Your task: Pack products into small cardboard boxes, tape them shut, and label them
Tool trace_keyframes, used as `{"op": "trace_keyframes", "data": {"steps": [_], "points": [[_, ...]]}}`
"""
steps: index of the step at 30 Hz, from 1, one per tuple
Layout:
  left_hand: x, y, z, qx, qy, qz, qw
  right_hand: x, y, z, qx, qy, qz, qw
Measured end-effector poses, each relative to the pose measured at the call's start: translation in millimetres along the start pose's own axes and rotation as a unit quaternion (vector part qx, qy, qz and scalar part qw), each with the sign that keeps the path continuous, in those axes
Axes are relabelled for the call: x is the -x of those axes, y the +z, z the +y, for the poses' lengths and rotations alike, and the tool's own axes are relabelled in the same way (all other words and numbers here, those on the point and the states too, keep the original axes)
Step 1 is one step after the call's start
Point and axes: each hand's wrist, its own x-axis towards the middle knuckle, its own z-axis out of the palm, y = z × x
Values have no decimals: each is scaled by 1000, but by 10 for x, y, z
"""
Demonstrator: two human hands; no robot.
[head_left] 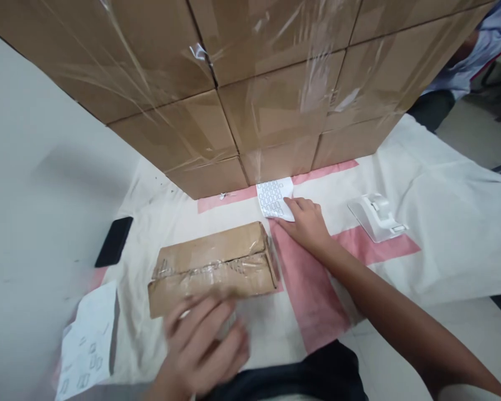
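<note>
My right hand (307,223) pinches the near edge of a white sheet of printed labels (273,197), thumb and fingers closed on it. The sheet lies on the cloth against the foot of the stacked cartons. A small taped cardboard box (212,267) lies in front of me, left of my right forearm. My left hand (206,340) is over the box's near side, its fingers bent and blurred by motion. Whether it holds anything I cannot make out.
Large cardboard cartons (275,106), wrapped in clear film, are stacked along the back. On the right stands a white tape dispenser (378,217). A black phone (114,241) and another white label sheet (89,334) lie by the left wall. Beyond the cartons, a person's sleeve (484,50) shows.
</note>
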Motion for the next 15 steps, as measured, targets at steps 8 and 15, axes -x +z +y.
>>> {"op": "trace_keyframes", "data": {"steps": [8, 15], "points": [[-396, 467, -552, -103, 117, 8, 988, 42, -41, 93, -146, -19, 79, 986], [-329, 513, 28, 151, 152, 44, 976, 53, -130, 33, -305, 41, 51, 950]]}}
